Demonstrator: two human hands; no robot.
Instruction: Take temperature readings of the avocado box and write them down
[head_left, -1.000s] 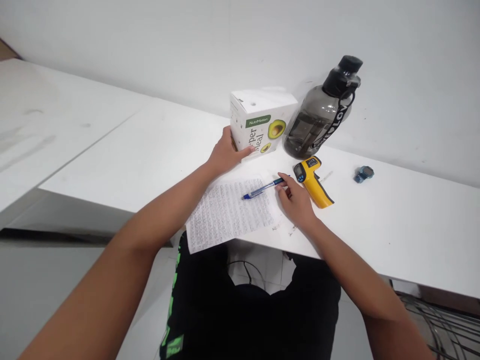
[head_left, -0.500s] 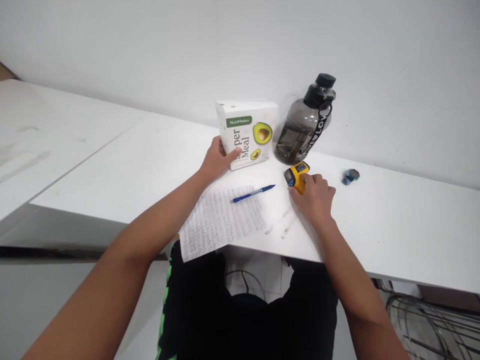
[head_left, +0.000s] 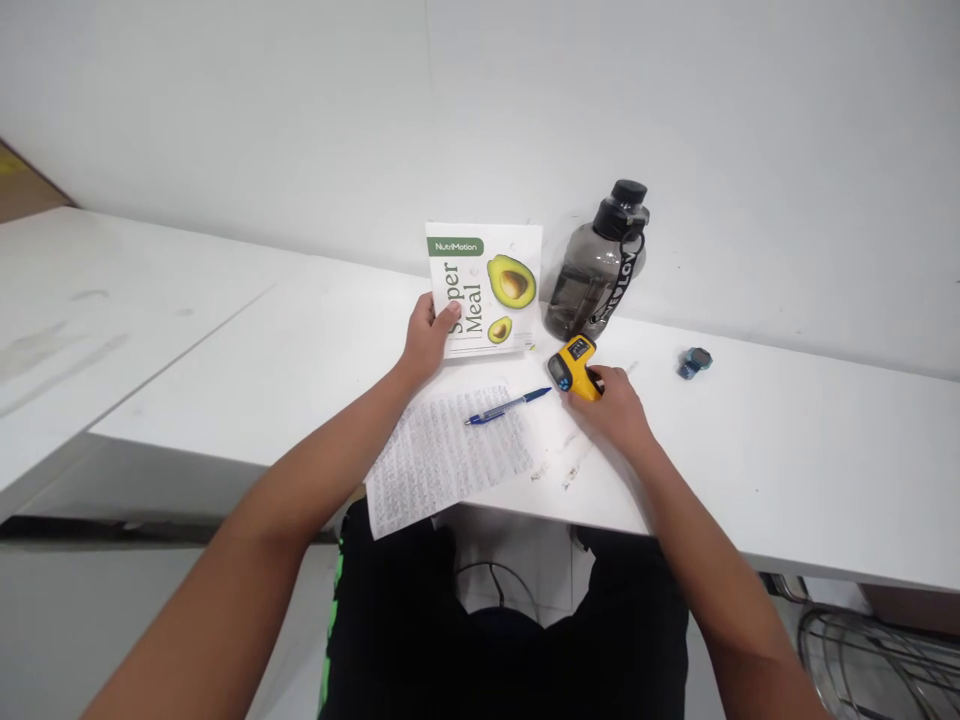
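My left hand (head_left: 429, 338) grips the left edge of a white box (head_left: 480, 275) printed with avocados and the words "Super Meal", thumb on its front face. The box stands upright with its printed front turned to me. My right hand (head_left: 616, 408) is closed around the handle of a yellow and black infrared thermometer (head_left: 574, 368), its small screen facing up. Just behind the thermometer is a large grey see-through water bottle (head_left: 589, 285) with a black lid. A blue pen (head_left: 506, 406) lies across a sheet of paper with dense writing (head_left: 442, 460), between my forearms.
On the right of the white table (head_left: 787, 450) lies a small blue wristwatch-like item (head_left: 695, 362). A wall (head_left: 300, 120) runs behind the table. Below the table's right front edge is a metal wire rack (head_left: 862, 650). Dark smudges mark the tabletop near the paper.
The box has turned and tipped so its front faces me squarely. My right hand has drawn the thermometer slightly left and toward me. The view has shifted a little.
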